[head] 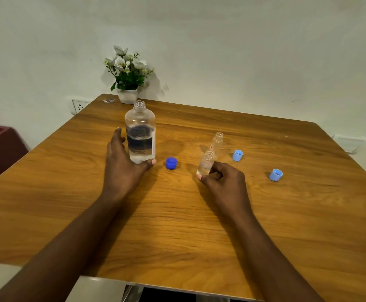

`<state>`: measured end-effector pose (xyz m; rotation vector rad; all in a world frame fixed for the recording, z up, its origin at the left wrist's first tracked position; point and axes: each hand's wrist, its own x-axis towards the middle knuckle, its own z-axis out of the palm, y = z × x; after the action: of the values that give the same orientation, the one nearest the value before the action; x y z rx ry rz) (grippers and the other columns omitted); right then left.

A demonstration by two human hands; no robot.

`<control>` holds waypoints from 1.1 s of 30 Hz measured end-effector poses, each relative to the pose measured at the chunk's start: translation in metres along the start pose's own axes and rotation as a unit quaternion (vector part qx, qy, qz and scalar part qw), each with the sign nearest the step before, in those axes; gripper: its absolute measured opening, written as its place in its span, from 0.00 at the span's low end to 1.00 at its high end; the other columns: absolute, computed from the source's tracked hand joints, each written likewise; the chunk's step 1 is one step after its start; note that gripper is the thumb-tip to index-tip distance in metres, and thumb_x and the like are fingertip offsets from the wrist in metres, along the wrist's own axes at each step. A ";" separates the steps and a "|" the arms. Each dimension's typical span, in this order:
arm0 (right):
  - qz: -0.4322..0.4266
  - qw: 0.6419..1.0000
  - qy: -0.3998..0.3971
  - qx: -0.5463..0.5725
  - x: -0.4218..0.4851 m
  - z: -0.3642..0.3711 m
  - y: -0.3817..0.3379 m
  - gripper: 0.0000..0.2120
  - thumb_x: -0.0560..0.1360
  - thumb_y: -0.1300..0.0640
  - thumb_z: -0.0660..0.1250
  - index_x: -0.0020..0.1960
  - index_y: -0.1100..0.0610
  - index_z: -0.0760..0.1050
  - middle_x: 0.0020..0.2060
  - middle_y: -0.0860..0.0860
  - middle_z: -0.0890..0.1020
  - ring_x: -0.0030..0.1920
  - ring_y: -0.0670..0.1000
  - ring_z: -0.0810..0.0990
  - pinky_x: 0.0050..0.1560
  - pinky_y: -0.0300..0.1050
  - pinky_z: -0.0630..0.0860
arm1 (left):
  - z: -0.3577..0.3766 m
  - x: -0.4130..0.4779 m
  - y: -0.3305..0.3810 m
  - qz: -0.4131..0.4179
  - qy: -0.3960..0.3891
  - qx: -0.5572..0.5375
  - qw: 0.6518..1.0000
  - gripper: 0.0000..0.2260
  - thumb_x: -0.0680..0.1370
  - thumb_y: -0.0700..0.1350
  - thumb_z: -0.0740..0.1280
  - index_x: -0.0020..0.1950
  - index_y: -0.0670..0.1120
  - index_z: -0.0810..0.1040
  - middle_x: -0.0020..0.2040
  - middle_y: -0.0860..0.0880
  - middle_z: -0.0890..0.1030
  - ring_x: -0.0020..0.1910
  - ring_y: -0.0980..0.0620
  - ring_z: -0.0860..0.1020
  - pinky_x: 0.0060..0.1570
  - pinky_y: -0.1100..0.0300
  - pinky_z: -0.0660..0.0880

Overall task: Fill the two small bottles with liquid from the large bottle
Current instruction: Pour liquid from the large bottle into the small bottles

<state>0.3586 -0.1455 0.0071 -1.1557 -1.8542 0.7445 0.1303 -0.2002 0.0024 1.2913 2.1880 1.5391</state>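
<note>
A broad wooden counter (177,225) takes up most of the room in front of the person, with a white pot of flowers (128,95) at its far edge, well beyond both hands. The large bottle (140,132) stands upright and uncapped, clear liquid filling roughly its lower half. The left hand (123,168) holds it low down, its fingers (116,138) running up the bottle's left side and the thumb wrapped across the front of the base. The right hand (225,182) rests on the counter, its curled fingers (215,171) and thumb pinching the nearer small bottle (207,163), which is open, leans slightly and has a little liquid at the bottom. The other small bottle (218,142) stands open just beyond those fingers, close behind the held one; I cannot tell whether it holds any liquid. A dark blue cap (171,163) lies between the two hands, near the left thumb. One light blue cap (237,155) sits just past the right fingers and a second light blue cap (276,175) lies farther out to their right.
</note>
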 end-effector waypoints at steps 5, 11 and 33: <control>-0.003 0.999 0.008 -0.037 0.003 -0.002 0.001 0.11 0.70 0.55 0.74 0.52 0.51 0.83 0.39 0.43 0.83 0.35 0.36 0.75 0.34 0.28 0.64 | 0.001 -0.014 0.003 -0.007 0.016 0.003 1.000 0.49 0.66 0.46 0.80 0.77 0.51 0.52 0.74 0.47 0.62 0.70 0.47 0.66 0.65 0.48 0.70; 0.005 0.997 0.009 -0.072 0.005 0.003 0.003 0.12 0.69 0.51 0.73 0.52 0.52 0.83 0.42 0.46 0.85 0.41 0.46 0.81 0.41 0.47 0.77 | 0.002 -0.021 0.007 -0.015 0.018 0.007 1.000 0.47 0.67 0.43 0.79 0.77 0.49 0.53 0.73 0.46 0.63 0.69 0.47 0.68 0.63 0.50 0.71; 0.098 0.988 0.115 -0.016 0.027 -0.007 0.008 0.20 0.74 0.58 0.70 0.65 0.60 0.75 0.56 0.54 0.82 0.54 0.50 0.81 0.57 0.49 0.78 | 0.002 -0.019 0.003 -0.029 0.006 0.001 1.000 0.44 0.66 0.45 0.79 0.76 0.50 0.57 0.72 0.46 0.65 0.68 0.47 0.69 0.65 0.46 0.71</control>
<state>0.3611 -0.1171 0.0125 -1.3982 -1.5812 0.6616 0.1444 -0.2123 -0.0017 1.2105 2.2150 1.5279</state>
